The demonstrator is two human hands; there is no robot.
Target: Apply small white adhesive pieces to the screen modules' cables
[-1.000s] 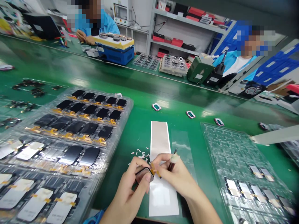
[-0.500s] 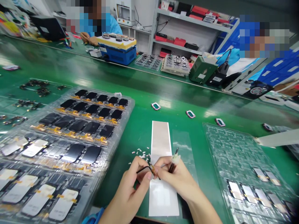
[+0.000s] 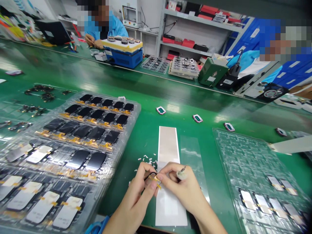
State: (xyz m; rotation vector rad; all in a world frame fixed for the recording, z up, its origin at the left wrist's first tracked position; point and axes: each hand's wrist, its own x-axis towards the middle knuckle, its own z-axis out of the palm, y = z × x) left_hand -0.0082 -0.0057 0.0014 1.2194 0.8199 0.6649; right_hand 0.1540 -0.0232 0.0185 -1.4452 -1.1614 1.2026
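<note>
My left hand [image 3: 136, 196] is closed on a small display panel [image 3: 149, 175] with a dark edge, gripped between thumb and fingers. An orange flex cable [image 3: 158, 185] sticks out from the panel toward my right hand [image 3: 186, 187]. The right thumb and forefinger pinch at that cable's end. Tucked in the same hand is a thin tool [image 3: 181, 173] with a pale wrapped part; its kind is not clear. Both hands are over a long strip of white-edged backing sheet [image 3: 170, 208]. Small white scraps [image 3: 149, 160] lie beside the strip, near the left fingers.
At left, a clear tray [image 3: 136, 113] holds rows of display panels. Another clear tray [image 3: 226, 156] at right carries several panels. Small frames [image 3: 161, 110] sit on the green belt beyond. A transparent sheet [image 3: 192, 149] lies beside the strip. Two people work across the bench.
The panel has turned in my left hand, so its orange cable shows more. My right hand has tilted, and the tool in it now points more toward the camera.
</note>
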